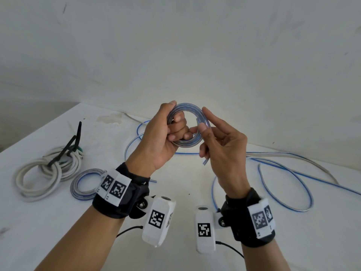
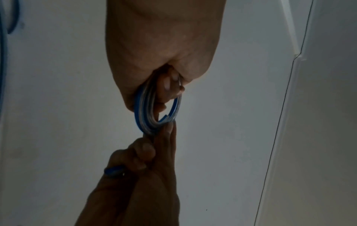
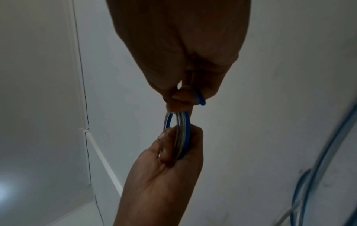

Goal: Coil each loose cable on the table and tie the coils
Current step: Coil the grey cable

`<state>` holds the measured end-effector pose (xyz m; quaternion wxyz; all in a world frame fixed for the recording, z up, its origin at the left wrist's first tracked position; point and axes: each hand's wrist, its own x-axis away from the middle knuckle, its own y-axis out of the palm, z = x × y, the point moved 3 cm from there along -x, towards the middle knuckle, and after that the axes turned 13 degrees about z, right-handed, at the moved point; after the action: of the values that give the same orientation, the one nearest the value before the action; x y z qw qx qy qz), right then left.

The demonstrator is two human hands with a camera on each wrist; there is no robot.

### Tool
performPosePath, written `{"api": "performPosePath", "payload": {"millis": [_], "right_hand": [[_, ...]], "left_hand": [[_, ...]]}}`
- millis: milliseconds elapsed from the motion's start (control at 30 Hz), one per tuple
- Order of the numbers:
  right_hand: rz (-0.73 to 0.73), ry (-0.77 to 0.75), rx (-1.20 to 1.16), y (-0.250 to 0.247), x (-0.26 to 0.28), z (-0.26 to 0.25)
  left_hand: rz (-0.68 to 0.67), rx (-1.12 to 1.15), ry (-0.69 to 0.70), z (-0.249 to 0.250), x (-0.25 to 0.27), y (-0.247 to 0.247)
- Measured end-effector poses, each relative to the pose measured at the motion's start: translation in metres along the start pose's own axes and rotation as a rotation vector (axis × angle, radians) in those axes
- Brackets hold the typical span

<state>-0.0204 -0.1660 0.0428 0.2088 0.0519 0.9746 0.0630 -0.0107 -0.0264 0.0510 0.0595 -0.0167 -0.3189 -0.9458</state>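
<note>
Bright, even, soft light in head view; edges bent by wide lens. Dim, grainy, slightly blurred in both wrist views.

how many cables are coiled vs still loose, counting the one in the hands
Coiled blue-and-clear cables: 2, the held coil in the left hand and right hand, and the table coil
Coiled white cables: 1, the tied bundle
Loose cables: tangled, count unclear
Total coils: 3

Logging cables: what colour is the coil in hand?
Clear with a blue stripe; right wrist view shows it best.
</note>
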Motion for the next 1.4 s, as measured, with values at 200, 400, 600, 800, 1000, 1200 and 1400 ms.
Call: {"api": "performPosePath", "payload": {"millis": [200, 400, 600, 800, 1000, 1200, 1400], "right_hand": [[-0.151, -0.062, 0.153, -0.024, -0.013, -0.005], [-0.235, -0.063, 0.285, -0.029, -0.015, -0.006], [-0.087, -0.006, 0.158, -0.028, -0.016, -0.007], [-0.090, 0.018, 0.068, -0.007, -0.005, -0.005], [-0.065, -0.008, 0.103, -0.012, -0.009, -0.005], [-0.289, -0.022, 0.185, -0.025, -0.012, -0.011], [-0.338, -0.049, 0.306, -0.029, -0.012, -0.014]], "left_hand": [[-0.105, -0.367, -0.095, 0.000, 0.000, -0.005], [-0.115, -0.534, -0.110, -0.014, 0.002, -0.002], [-0.076, -0.196, -0.065, -0.001, -0.004, -0.003], [0.001, -0.039, -0.022, 0.001, -0.003, -0.002], [-0.012, -0.144, 0.006, -0.002, -0.005, -0.004], [-0.231, -0.457, -0.193, 0.003, 0.000, -0.012], [-0.220, -0.601, -0.186, 0.000, 0.004, -0.013]]}}
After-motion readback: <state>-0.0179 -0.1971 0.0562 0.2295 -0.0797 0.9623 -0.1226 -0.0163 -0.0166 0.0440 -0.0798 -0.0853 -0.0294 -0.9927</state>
